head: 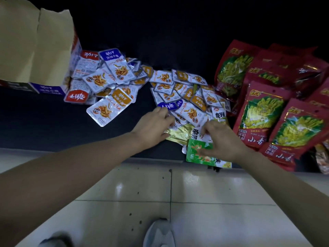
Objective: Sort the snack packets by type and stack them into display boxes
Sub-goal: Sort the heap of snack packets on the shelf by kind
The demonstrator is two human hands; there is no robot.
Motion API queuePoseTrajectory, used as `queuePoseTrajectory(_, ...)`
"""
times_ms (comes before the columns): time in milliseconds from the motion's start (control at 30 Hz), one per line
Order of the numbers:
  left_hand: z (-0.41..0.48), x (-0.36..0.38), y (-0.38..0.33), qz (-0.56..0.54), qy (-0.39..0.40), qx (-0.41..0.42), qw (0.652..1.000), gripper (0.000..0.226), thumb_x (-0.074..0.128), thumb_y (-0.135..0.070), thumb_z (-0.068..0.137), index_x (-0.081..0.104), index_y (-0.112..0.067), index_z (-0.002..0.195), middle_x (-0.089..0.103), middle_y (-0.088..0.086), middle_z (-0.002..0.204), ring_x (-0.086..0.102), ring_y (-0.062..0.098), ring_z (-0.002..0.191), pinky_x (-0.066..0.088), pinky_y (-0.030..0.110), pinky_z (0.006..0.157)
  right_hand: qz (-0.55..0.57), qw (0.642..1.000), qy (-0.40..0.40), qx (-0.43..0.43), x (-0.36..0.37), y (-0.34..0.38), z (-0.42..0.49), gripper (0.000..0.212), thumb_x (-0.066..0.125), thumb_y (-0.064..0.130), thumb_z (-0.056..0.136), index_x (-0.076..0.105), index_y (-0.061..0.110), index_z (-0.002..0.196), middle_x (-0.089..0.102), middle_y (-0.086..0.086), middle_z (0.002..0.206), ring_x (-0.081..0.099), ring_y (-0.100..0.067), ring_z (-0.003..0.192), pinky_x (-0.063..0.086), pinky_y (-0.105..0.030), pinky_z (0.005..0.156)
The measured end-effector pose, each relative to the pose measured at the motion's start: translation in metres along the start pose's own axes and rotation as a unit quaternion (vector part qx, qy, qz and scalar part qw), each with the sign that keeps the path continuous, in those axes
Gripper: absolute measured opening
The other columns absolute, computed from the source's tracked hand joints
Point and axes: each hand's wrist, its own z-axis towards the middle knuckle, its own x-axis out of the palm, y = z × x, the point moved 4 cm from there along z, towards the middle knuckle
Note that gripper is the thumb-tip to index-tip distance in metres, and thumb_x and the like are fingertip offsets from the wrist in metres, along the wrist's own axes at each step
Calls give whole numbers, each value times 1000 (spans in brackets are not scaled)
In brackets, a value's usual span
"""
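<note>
Several small silver snack packets with orange, blue or red labels lie in two loose heaps, one heap [106,82] by the open cardboard display box [26,41] at the left, the other heap [187,93] in the middle of the dark table [44,125]. My left hand [153,127] rests palm down on the near edge of the middle heap, fingers over a blue-labelled packet [168,105] and a gold foil packet [178,135]. My right hand [224,139] pinches a small white packet [197,133] above a green packet [199,154] at the table's front edge.
Large red bags [263,111] with a green vegetable picture are piled at the right. The table's front edge runs across the frame; below it are pale floor tiles [213,202] and my grey shoe [158,234].
</note>
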Motion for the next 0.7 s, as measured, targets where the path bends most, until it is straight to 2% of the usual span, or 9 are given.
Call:
queuePoseTrajectory(100,3,7,-9,66,21,31,997,61,64,-42,88,41,-19,140,39,6,129,37,22,120,38,33,93,-67,995,56,48,18,-10,-19,72,77,56,69,44,20,123,48,2,118,48,-20,110,40,-34,89)
queuePoseTrajectory(200,5,17,-11,119,41,37,991,73,62,-51,86,33,-18,145,35,5,139,35,22,126,36,33,99,-41,996,43,71,25,-14,-23,72,81,45,70,46,16,126,54,-5,122,52,-24,113,41,-35,89)
queuePoseTrajectory(367,7,14,-9,117,28,32,992,58,61,-40,89,42,-14,137,43,5,135,42,22,123,37,33,99,-17,996,-29,78,13,-14,-16,59,78,40,77,59,9,123,57,-4,112,51,-25,112,20,-30,79)
queuePoseTrajectory(433,6,11,-5,98,32,39,994,50,60,-32,87,48,-14,132,48,7,130,47,24,117,42,35,95,-2,997,-49,58,9,-9,-7,56,77,39,79,59,8,122,56,-5,115,50,-25,113,14,-27,78)
queuePoseTrajectory(567,-1,7,5,52,32,40,997,39,58,-22,88,52,-12,126,50,9,123,53,26,109,47,37,81,5,998,-49,37,15,12,13,64,76,39,80,49,12,132,44,-5,133,45,-24,121,18,-29,89)
queuePoseTrajectory(700,-4,7,8,36,24,41,998,38,58,-21,90,52,-9,126,49,11,123,54,28,107,50,41,80,21,996,-42,82,22,27,22,67,76,29,79,40,20,135,41,-4,127,47,-26,115,20,-31,91)
